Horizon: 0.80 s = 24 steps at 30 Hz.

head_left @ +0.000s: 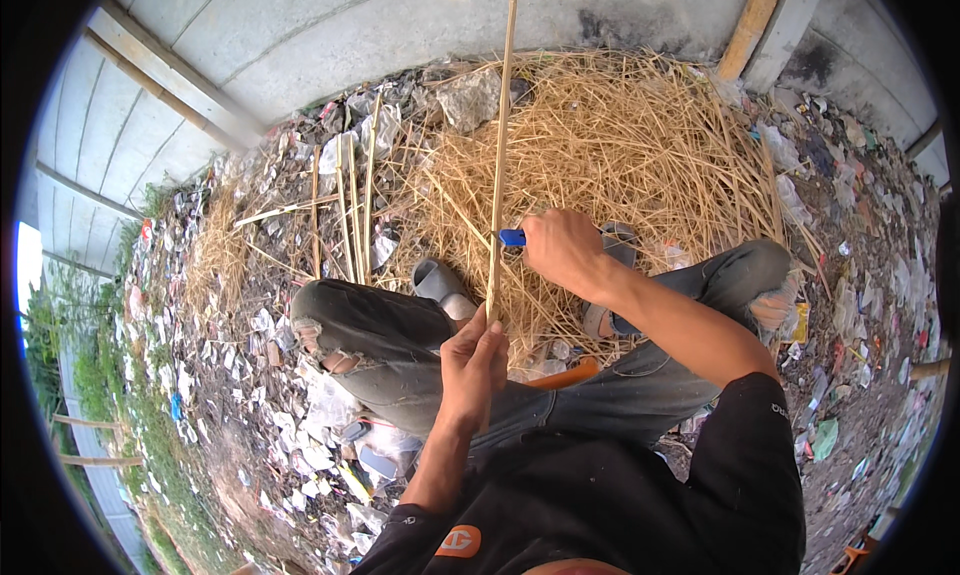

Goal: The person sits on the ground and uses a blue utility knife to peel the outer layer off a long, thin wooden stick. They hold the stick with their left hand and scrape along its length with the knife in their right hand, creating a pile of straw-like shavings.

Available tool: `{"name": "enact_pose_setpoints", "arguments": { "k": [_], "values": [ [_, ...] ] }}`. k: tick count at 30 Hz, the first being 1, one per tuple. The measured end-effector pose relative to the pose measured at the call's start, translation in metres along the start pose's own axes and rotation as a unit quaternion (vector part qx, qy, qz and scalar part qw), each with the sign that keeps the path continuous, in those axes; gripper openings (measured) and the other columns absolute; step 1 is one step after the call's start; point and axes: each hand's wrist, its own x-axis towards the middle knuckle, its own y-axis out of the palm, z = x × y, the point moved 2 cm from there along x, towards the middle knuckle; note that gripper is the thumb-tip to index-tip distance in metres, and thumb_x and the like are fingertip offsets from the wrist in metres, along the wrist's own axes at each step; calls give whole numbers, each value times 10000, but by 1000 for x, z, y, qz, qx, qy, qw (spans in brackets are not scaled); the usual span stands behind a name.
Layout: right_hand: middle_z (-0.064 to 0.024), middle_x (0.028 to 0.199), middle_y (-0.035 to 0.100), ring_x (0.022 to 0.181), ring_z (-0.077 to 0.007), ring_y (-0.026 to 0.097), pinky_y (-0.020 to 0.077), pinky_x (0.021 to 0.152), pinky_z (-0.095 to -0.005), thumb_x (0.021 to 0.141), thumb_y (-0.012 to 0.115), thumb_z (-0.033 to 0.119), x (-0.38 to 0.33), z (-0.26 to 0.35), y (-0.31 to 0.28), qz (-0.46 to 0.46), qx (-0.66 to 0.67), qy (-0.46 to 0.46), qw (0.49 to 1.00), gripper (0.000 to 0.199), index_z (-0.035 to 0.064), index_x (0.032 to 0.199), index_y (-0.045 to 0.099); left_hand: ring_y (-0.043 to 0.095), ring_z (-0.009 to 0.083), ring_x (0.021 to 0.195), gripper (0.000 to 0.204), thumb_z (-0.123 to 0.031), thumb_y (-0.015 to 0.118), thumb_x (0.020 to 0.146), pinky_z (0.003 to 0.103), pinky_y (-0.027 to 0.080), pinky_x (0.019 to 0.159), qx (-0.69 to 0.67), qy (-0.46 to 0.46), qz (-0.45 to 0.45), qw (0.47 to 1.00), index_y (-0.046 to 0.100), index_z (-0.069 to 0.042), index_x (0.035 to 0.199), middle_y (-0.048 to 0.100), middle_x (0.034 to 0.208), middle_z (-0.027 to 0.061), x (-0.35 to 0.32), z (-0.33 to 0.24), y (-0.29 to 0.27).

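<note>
I see my left hand (472, 360) closed around the lower end of a long thin bamboo strip (499, 155); its fingers (492, 347) pinch the strip just above my left knee. The strip stands almost upright and runs up past the top edge of the view. My right hand (562, 250) is higher and just to the right of the strip, its fingers wrapped tightly around a knife with a blue handle (512, 237), and the blue end touches the strip. I cannot see the blade. I sit with both knees bent, in torn grey jeans (390, 340). In front of me lies a big heap of dry yellow shavings (620, 145) on the ground. To the left of it, some more bamboo strips (350, 210) lie together, well apart from my hands. Around everything the ground is covered with scattered litter (290, 445), and behind the heap there is a concrete wall (380, 25).
</note>
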Motion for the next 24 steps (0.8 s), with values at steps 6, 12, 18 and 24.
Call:
{"name": "enact_pose_setpoints", "arguments": {
  "k": [6,12,18,24],
  "values": [
    [-186,691,683,649,-321,714,567,566,-434,895,541,123,4,-2,6,-14,3,23,1000,220,11,766,680,350,15,474,337,-128,537,1040,200,283,419,-6,0,2,1000,549,-73,1373,448,672,-73,1,3,0],
    [-134,595,622,522,-266,634,511,478,-424,887,533,112,24,-16,18,-30,-18,20,999,222,13,727,650,374,24,495,345,-123,537,1037,206,303,432,2,-11,12,1000,541,-66,1378,450,676,-73,3,3,-5],
    [-141,607,617,513,-246,621,473,452,-411,899,568,56,58,-98,-13,-109,-8,175,978,186,3,743,654,353,41,485,376,-113,525,1037,216,278,417,68,-30,60,995,510,-65,1409,421,667,-49,-37,26,-5],
    [-180,730,692,605,-289,687,521,536,-434,918,561,90,54,-158,-42,-179,-44,255,949,204,-22,796,681,366,38,493,436,-110,533,1037,209,304,443,104,-61,112,986,473,-52,1465,437,643,-43,-64,31,-27]
  ]
}}
